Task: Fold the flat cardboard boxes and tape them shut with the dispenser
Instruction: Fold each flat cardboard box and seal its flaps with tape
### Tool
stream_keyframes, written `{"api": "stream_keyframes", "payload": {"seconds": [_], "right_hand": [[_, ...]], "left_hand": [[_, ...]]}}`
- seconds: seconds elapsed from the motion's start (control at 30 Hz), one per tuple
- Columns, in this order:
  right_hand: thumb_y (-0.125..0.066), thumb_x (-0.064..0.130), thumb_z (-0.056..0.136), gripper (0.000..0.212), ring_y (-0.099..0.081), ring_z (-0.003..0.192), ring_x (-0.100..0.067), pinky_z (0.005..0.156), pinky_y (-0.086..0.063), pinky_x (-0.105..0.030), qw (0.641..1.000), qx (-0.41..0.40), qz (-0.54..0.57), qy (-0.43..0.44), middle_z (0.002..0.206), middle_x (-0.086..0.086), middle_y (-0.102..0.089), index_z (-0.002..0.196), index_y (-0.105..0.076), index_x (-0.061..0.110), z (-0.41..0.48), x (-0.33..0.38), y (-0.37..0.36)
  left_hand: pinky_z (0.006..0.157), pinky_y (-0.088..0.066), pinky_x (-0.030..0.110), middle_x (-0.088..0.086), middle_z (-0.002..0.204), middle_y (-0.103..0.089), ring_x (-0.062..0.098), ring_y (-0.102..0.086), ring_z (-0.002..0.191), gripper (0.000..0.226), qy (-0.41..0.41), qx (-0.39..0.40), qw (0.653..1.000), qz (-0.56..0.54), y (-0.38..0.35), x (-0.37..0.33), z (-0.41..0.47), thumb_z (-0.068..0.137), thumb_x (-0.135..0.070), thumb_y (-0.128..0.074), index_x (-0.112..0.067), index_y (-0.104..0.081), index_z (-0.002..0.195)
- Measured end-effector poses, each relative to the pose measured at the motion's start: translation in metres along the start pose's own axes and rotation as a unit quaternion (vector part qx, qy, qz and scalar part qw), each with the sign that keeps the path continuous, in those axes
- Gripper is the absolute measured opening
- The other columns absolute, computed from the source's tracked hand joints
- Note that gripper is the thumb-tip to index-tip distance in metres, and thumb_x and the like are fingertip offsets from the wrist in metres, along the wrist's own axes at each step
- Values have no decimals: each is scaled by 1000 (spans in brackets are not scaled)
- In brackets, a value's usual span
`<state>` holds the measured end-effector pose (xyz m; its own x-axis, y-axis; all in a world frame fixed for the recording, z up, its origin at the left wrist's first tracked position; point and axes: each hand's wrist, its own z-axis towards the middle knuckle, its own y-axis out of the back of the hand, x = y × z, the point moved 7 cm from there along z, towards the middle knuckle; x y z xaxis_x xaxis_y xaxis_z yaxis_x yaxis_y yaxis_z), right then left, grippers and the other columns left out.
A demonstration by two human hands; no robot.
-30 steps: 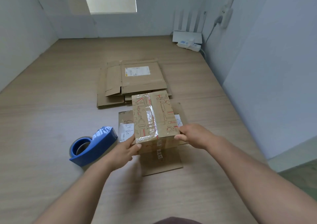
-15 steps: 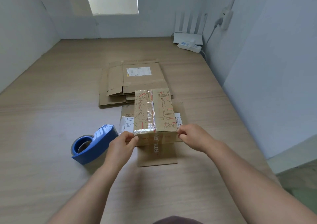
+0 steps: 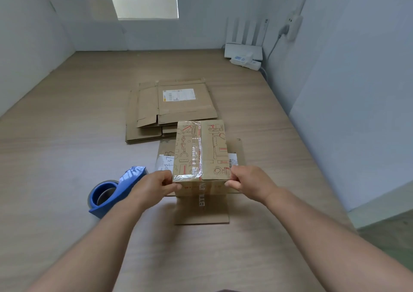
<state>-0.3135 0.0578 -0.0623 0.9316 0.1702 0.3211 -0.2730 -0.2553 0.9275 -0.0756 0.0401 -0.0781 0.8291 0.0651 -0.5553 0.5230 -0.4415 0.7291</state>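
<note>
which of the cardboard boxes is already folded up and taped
The printed box gripped by the left hand and right hand: it stands assembled with clear tape along its top. The stack behind and the sheet under it lie flat.

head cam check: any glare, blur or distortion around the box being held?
Head view: glare on the clear tape atop the printed box washes out some print; wide-angle bending of walls, forearms stretched at the bottom edge; left hand and right hand sharp, no motion blur; light soft, shadows faint.

taped box (image 3: 202, 150) gripped at near corners by left hand (image 3: 154, 185), right hand (image 3: 250, 179) | blue dispenser (image 3: 116, 191) left on surface (image 3: 67, 157) | flat boxes (image 3: 172, 110) behind
</note>
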Motion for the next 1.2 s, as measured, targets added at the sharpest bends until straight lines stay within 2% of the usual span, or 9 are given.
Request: {"api": "stream_keyframes", "payload": {"seconds": [0.23,0.37,0.53,0.63,0.77,1.0,1.07,1.13,1.2], "right_hand": [[-62,23,82,24,-56,51,-24,52,-31,-21,985,-141,19,98,62,-4,-63,64,-47,19,-3,6,2],[-49,30,98,28,-45,75,-18,65,-29,-25,999,-38,-18,30,95,-6,-63,74,-36,21,1,3,-9],[-55,29,92,33,-45,82,-16,68,-32,-26,998,61,5,12,102,-2,-61,69,-31,30,-2,4,-4],[-51,24,94,21,-44,79,-19,60,-30,-29,998,69,-15,-2,94,-4,-61,75,-43,20,3,1,-1],[-55,29,94,38,-45,76,-19,61,-27,-29,999,33,11,-16,83,-2,-55,62,-33,26,6,2,1],[-61,29,83,27,-50,74,-17,63,-38,-31,986,50,129,-97,77,5,-55,68,-40,24,2,-12,-8],[-57,27,81,19,-48,71,-18,63,-38,-33,968,26,206,-143,76,2,-56,70,-43,21,2,-21,-4],[-51,26,86,15,-50,74,-20,65,-40,-34,948,-33,262,-177,79,-1,-57,74,-45,18,7,-26,8],[-50,36,89,21,-57,90,-20,74,-44,-35,932,-50,299,-198,97,1,-62,93,-53,16,16,-23,11]], "left_hand": [[58,-40,18,-7,78,-63,12,-56,72,27,-4,38,998,53,3,-3,10,90,-41,-63,-25,-59,68],[56,-37,17,-9,72,-59,10,-53,68,29,-7,16,998,67,3,-2,11,91,-39,-61,-26,-54,66],[54,-34,13,-11,76,-59,6,-53,66,27,-23,18,995,95,1,-8,1,90,-41,-62,-26,-48,73],[59,-40,15,-10,90,-63,8,-58,76,20,-44,20,991,122,5,-8,0,96,-41,-49,-29,-51,80],[62,-40,13,-11,95,-58,8,-55,79,18,-55,10,988,145,3,-9,-1,100,-38,-43,-27,-51,89],[76,-56,28,-7,94,-64,9,-60,81,9,-8,-31,998,61,-5,2,2,95,-30,-55,-25,-54,87],[74,-55,27,-3,103,-64,9,-60,84,2,18,-42,998,33,-5,5,2,95,-21,-53,-22,-55,96],[69,-49,20,2,124,-60,12,-58,95,21,41,-68,996,-42,2,4,4,99,-16,-45,-18,-52,119],[78,-47,22,5,138,-52,19,-55,113,37,54,-83,986,-134,6,-1,6,102,-19,-39,-19,-40,140]]}}
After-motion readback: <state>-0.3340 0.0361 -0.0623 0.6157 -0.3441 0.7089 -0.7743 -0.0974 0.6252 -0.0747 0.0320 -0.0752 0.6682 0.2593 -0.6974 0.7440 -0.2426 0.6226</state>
